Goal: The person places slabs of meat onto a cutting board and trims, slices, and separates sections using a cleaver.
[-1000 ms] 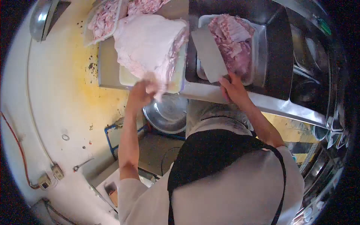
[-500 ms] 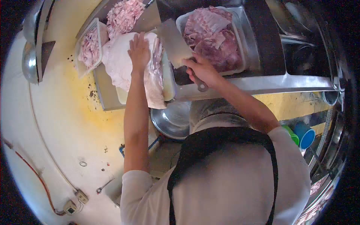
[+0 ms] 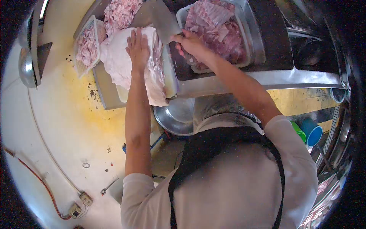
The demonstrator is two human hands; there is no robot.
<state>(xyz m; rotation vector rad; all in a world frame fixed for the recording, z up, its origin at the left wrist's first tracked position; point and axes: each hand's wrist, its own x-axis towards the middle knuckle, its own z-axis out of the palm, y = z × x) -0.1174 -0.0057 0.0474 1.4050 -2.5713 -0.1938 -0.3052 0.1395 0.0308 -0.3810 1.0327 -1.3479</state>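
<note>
A large pale slab of fatty meat (image 3: 116, 53) lies on a cutting board (image 3: 170, 82), its cut edge facing right. My left hand (image 3: 138, 49) rests flat on top of the slab, fingers stretched out and pointing away from me. In my right hand (image 3: 190, 45) is a cleaver (image 3: 167, 23), my fingers wrapped round its handle. Its broad blade reaches up and left, beside the slab's right edge. Whether the blade touches the meat I cannot tell.
A white basket (image 3: 78, 68) of meat pieces stands left of the slab, with a pile of trimmings (image 3: 120, 15) behind. Darker red meat (image 3: 217, 34) fills a tray (image 3: 249, 44) on the right. Below the counter edge (image 3: 267, 84) sits a metal basin (image 3: 173, 118).
My right hand and the cleaver have moved forward, away from my body, and slightly left. My left hand stays flat on the slab. The whole view has shifted a little.
</note>
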